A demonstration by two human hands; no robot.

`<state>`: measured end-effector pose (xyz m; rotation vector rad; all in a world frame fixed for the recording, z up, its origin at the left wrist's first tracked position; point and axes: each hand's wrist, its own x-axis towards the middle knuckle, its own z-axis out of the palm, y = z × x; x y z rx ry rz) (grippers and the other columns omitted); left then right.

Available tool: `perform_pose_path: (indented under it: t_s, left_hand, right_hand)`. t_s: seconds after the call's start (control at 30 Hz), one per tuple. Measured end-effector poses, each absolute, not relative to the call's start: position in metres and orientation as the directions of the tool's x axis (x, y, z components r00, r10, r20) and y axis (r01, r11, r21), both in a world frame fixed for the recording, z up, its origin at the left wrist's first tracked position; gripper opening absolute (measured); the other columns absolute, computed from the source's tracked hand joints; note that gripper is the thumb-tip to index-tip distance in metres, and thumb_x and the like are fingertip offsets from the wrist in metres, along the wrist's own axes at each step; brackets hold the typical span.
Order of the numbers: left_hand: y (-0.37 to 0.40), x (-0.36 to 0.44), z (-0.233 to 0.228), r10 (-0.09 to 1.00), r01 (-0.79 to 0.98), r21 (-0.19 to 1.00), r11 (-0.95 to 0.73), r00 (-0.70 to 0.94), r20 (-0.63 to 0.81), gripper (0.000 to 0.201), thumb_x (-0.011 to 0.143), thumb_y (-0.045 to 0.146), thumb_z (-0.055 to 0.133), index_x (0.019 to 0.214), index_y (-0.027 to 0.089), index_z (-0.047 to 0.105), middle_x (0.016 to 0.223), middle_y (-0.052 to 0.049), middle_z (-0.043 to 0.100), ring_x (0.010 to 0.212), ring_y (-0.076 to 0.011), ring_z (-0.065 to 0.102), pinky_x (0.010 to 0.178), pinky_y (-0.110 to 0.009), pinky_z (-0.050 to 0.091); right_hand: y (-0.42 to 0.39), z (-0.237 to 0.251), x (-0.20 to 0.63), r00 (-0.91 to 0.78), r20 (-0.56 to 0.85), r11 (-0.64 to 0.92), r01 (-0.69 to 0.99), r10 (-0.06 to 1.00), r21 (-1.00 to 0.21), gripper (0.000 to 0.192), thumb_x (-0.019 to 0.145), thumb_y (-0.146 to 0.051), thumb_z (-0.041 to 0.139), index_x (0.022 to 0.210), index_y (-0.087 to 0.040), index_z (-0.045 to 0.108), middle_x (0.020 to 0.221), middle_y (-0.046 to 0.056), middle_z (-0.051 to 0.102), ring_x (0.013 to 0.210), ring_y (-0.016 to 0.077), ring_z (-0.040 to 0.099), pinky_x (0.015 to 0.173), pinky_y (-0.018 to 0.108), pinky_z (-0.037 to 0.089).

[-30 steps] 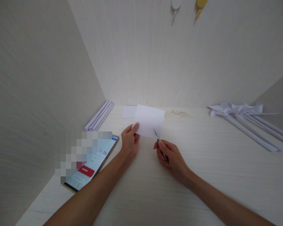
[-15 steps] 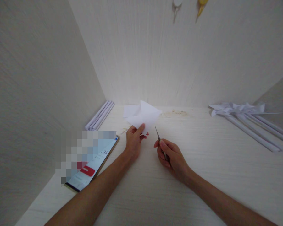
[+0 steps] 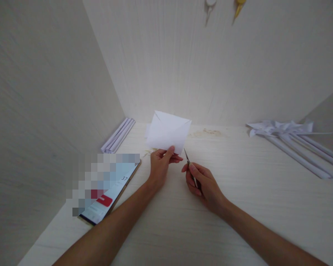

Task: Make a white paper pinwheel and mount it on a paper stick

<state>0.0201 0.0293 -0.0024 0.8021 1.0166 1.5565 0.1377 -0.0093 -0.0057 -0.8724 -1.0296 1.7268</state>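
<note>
My left hand [image 3: 162, 164] pinches the lower edge of a square white sheet of paper [image 3: 170, 131] between thumb and fingers. The sheet is tilted up toward me, with diagonal lines, slits or creases, running in from its two upper corners. Behind its left side, part of another white paper [image 3: 147, 131] shows on the table. My right hand [image 3: 201, 181] is closed around a small pair of scissors [image 3: 187, 158]. Their slim tip points up and left, close to the sheet's lower right corner; the handles are mostly hidden in my fingers.
A lit phone [image 3: 111, 194], partly blurred out, lies beside my left forearm. Rolled paper sticks [image 3: 118, 136] lie against the left wall. At the right are paper pinwheels [image 3: 280, 128] on paper sticks [image 3: 302, 157]. White [image 3: 210, 3] and yellow [image 3: 240, 3] pins stick in the back wall.
The paper in my left hand has turned and opened out, from a pointed, folded-looking shape to a flat square face. My right hand with the scissors has hardly moved.
</note>
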Motion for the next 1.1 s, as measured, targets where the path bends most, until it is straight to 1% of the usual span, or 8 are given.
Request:
perform_pose_path:
  t_s: [0.13,0.27,0.37,0.5,0.6,0.67,0.87,1.1]
  left_hand:
    - [0.0295,0.0170,-0.0035,0.961,-0.364,0.924,-0.118,-0.275,0.015,0.025,0.056,0.032,0.069,0.050,0.011,0.056,0.046,-0.001,0.059,0.039,-0.0093,0.055,0.040,-0.019,0.041]
    - [0.0291,0.0165,-0.0024,0.959,-0.324,0.937,-0.129,-0.283,0.034,0.027,0.058,0.033,0.067,0.048,0.012,0.055,0.045,0.001,0.057,0.036,-0.0076,0.051,0.038,-0.019,0.039]
    - [0.0288,0.0177,-0.0020,0.959,-0.303,0.943,-0.139,-0.280,0.051,0.026,0.059,0.033,0.067,0.049,0.012,0.055,0.046,0.001,0.058,0.038,-0.0074,0.052,0.038,-0.018,0.038]
    - [0.0286,0.0191,-0.0031,0.960,-0.302,0.943,-0.143,-0.275,0.057,0.023,0.058,0.031,0.067,0.051,0.012,0.057,0.051,-0.001,0.060,0.047,-0.0089,0.056,0.042,-0.018,0.042]
    - [0.0288,0.0196,-0.0046,0.965,-0.331,0.935,-0.126,-0.261,0.038,0.023,0.058,0.032,0.068,0.052,0.012,0.057,0.056,-0.002,0.062,0.053,-0.0110,0.059,0.047,-0.020,0.046]
    - [0.0288,0.0195,-0.0056,0.969,-0.337,0.935,-0.115,-0.245,0.030,0.024,0.058,0.032,0.068,0.051,0.011,0.057,0.056,-0.002,0.062,0.055,-0.0128,0.061,0.050,-0.022,0.048]
    - [0.0277,0.0191,-0.0064,0.980,-0.308,0.947,-0.086,-0.196,0.025,0.026,0.059,0.034,0.067,0.055,0.010,0.058,0.058,-0.004,0.063,0.055,-0.0149,0.062,0.051,-0.023,0.049]
    - [0.0273,0.0195,-0.0051,0.979,-0.308,0.948,-0.083,-0.201,0.020,0.026,0.058,0.034,0.067,0.054,0.010,0.059,0.056,-0.004,0.062,0.054,-0.0145,0.061,0.049,-0.022,0.049]
  right_hand:
    - [-0.0093,-0.0060,0.1378,-0.342,-0.125,-0.248,-0.345,0.931,-0.905,0.027,0.074,-0.042,0.053,0.072,-0.014,0.052,0.042,-0.010,0.037,0.027,-0.0005,0.025,0.028,0.014,0.012]
    - [-0.0098,-0.0060,0.1377,-0.357,-0.131,-0.254,-0.322,0.925,-0.912,0.028,0.074,-0.042,0.052,0.072,-0.015,0.052,0.042,-0.010,0.036,0.027,0.0000,0.025,0.028,0.015,0.012]
    - [-0.0095,-0.0051,0.1376,-0.364,-0.129,-0.253,-0.315,0.922,-0.915,0.028,0.074,-0.042,0.052,0.072,-0.014,0.052,0.042,-0.010,0.036,0.027,0.0001,0.025,0.028,0.015,0.013]
    - [-0.0093,-0.0044,0.1373,-0.366,-0.133,-0.252,-0.300,0.921,-0.920,0.028,0.073,-0.043,0.052,0.073,-0.014,0.052,0.042,-0.009,0.037,0.027,0.0002,0.025,0.027,0.015,0.012]
    - [-0.0095,-0.0046,0.1371,-0.367,-0.144,-0.264,-0.301,0.919,-0.916,0.028,0.073,-0.042,0.052,0.073,-0.014,0.052,0.042,-0.010,0.037,0.027,0.0001,0.025,0.028,0.015,0.012]
    - [-0.0096,-0.0045,0.1369,-0.364,-0.152,-0.270,-0.301,0.919,-0.915,0.028,0.073,-0.042,0.052,0.073,-0.014,0.052,0.042,-0.010,0.037,0.027,0.0001,0.025,0.028,0.015,0.012]
    - [-0.0101,-0.0034,0.1366,-0.358,-0.161,-0.271,-0.282,0.920,-0.920,0.028,0.073,-0.042,0.052,0.072,-0.014,0.052,0.042,-0.010,0.037,0.027,0.0004,0.025,0.027,0.015,0.012]
    - [-0.0104,-0.0026,0.1378,-0.356,-0.159,-0.268,-0.281,0.921,-0.922,0.027,0.073,-0.042,0.052,0.073,-0.014,0.052,0.043,-0.009,0.036,0.028,0.0003,0.025,0.028,0.016,0.012]
